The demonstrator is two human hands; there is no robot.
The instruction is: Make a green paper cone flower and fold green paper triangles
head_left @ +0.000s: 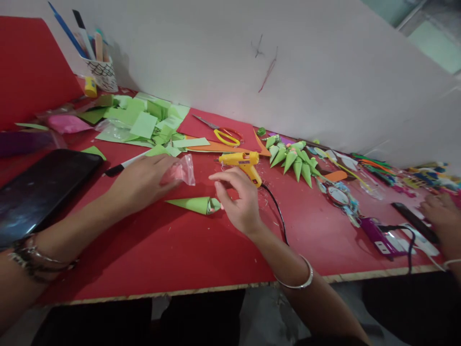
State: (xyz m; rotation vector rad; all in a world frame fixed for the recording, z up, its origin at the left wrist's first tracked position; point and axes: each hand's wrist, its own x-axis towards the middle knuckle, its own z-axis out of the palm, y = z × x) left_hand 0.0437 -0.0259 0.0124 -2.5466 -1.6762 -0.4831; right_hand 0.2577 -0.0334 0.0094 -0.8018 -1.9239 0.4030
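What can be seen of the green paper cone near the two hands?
The green paper cone looks rolled and lies on its side on the red tabletop, its sharp tip pointing left. The wider right end shows paler green folds and a pink bit. That end is close to the right hand; whether they touch is unclear.

Left grip (147,181) holds bag (187,170); right grip (240,201) near green cone (190,205).

The only camera sits on the person's head and faces forward and down, quite near above the left hand (142,179) and the right hand (240,204), across the table (201,262) toward the wall (201,57); the far right seems blurred.
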